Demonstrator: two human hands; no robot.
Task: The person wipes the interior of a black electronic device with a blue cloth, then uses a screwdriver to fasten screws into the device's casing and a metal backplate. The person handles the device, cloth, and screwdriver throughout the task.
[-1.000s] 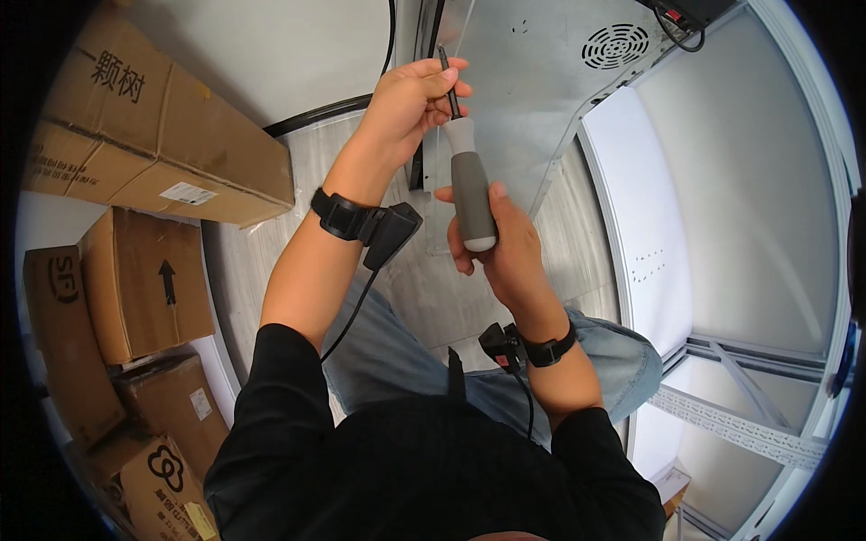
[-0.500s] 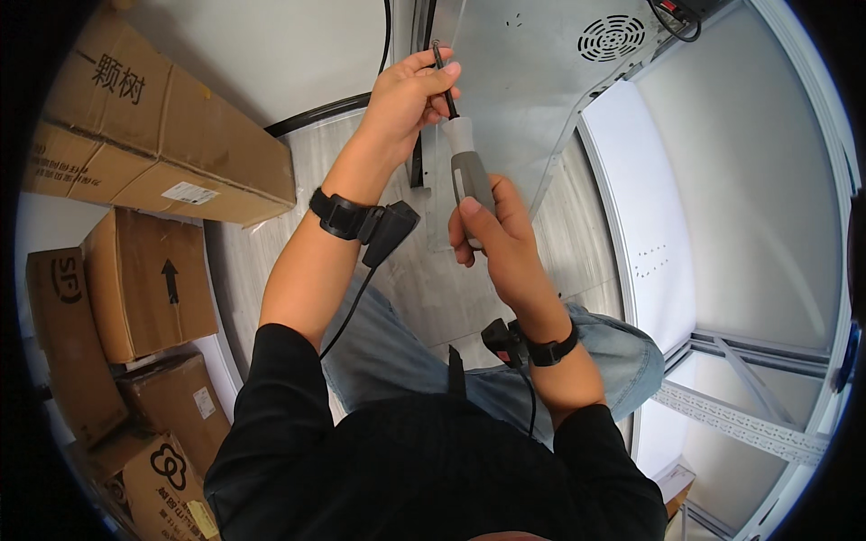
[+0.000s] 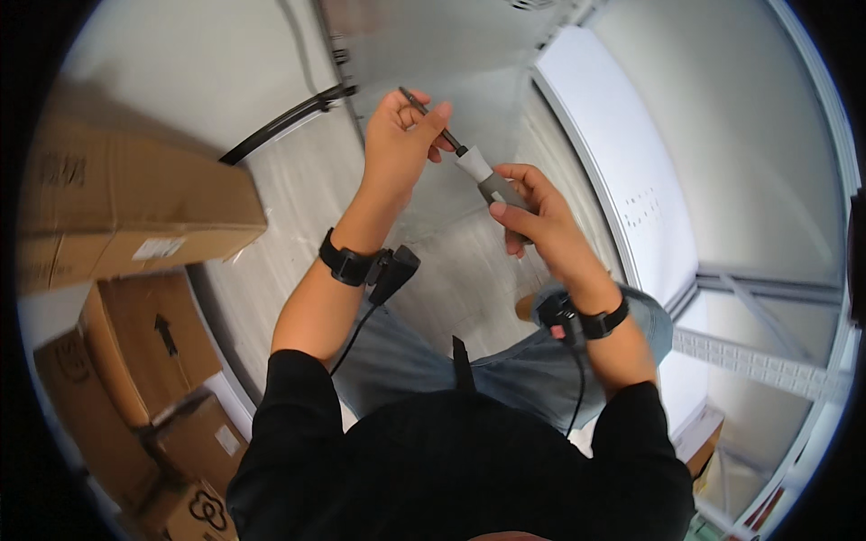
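A screwdriver [image 3: 474,165] with a grey handle, a pale collar and a dark shaft is held between my two hands. Its tip points up and to the left. My right hand [image 3: 552,225] is closed round the handle, thumb along its side. Higher up, my left hand [image 3: 397,153] pinches the dark shaft close to the tip. Whether a small screw sits at the tip is too small to tell. Beyond both hands stands a grey metal cabinet panel [image 3: 424,54], and the screwdriver is over its lower part in the view.
Cardboard boxes [image 3: 144,203] are stacked along the left side, with several more [image 3: 149,347] below. A black cable or strip [image 3: 280,124] runs along the wall base. White shelving or framing [image 3: 622,153] curves down the right. Pale wood-look floor [image 3: 433,270] lies between my knees.
The view has shifted. The screwdriver has tilted further left, and both hands have drawn it lower and away from the panel's edge. Both keep their hold on it.
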